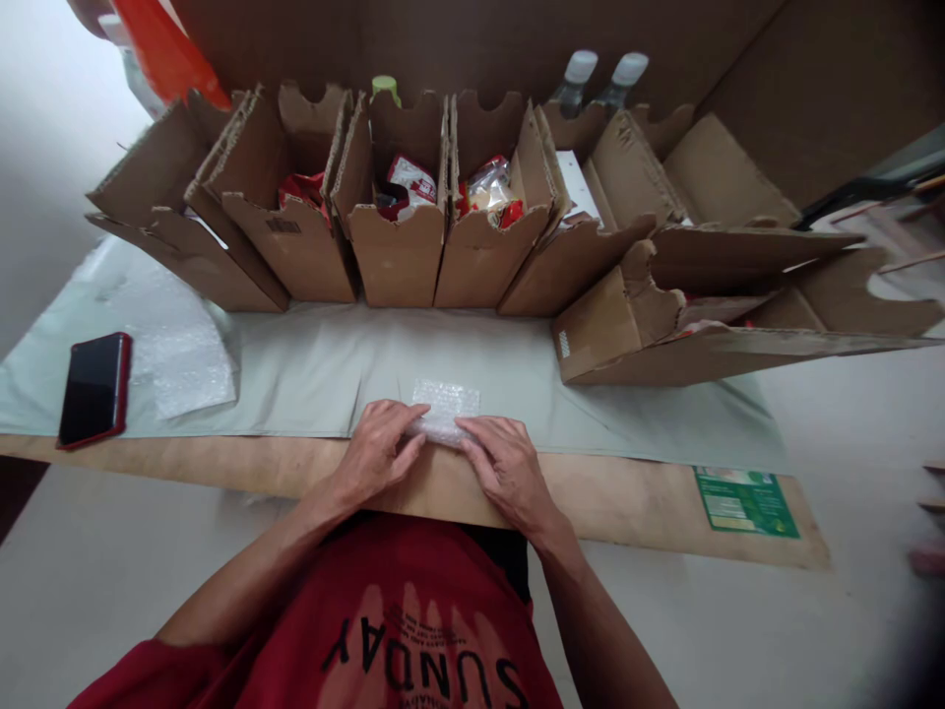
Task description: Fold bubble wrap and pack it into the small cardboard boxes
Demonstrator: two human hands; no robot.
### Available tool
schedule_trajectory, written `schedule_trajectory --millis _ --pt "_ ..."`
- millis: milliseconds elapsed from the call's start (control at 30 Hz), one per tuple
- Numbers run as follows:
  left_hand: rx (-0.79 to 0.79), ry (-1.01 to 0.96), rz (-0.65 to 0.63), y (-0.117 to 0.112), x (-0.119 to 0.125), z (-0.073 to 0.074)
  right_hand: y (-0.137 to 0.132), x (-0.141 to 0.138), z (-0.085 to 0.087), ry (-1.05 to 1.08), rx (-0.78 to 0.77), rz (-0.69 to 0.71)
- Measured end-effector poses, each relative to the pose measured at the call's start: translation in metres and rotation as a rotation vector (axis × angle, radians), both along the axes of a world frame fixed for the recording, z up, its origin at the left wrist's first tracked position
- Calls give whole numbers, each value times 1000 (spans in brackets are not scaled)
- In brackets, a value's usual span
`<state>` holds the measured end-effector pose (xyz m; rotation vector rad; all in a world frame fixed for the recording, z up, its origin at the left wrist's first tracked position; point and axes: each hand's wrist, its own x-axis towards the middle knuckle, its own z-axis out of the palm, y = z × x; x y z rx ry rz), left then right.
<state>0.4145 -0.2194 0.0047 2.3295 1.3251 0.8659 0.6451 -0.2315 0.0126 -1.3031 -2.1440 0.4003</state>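
A small piece of bubble wrap (446, 399) lies at the table's front edge, its near side rolled up and its far end flat on the pale cloth. My left hand (380, 443) grips the left end of the roll between thumb and fingers. At the right end, my right hand (506, 461) pinches the roll in the same way. Whether anything is inside the roll I cannot tell. More bubble wrap (188, 359) is spread on the cloth at the left.
Several cardboard boxes (399, 256) stand in a row at the back, some holding packets. Another cardboard box (664, 359) sits at the right. A phone (94, 389) rests at the left, a green card (747, 502) on the right front edge. Two bottles (580, 74) stand behind.
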Motion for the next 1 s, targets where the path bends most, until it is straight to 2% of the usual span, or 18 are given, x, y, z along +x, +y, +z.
schedule_trajectory --millis 133,200,267,333,400,533,567,633,733,833,900,1000 --pt "-49 58 123 13 7 -6 -2 -1 4 -69 84 -85" --pt "-46 70 173 20 10 -7 0 -3 2 -167 122 -72" --pt "-54 18 223 21 9 -4 4 -5 -2 -252 122 -47" --pt "-127 -136 283 14 6 2 9 -8 -7 -284 110 -43" --pt "-328 -388 337 1 3 10 14 -10 -13 -261 107 -57" --pt "-997 -955 349 -27 6 26 18 -9 -20 -151 108 -84" --pt "-1122 -1068 349 -31 9 29 17 -8 -20 -121 101 -87" --pt "-1253 -1227 342 -33 17 32 13 -6 -19 -61 84 -79" --pt "-1281 -1320 278 -28 27 34 -2 -3 -12 13 56 -13" --pt "-1237 -1294 323 -25 35 30 -22 2 -3 44 -6 45" --pt "-1181 -1213 371 -27 37 26 -34 8 2 89 -71 -9" --pt "-1064 -1035 308 -33 42 24 -47 21 6 323 -253 -191"
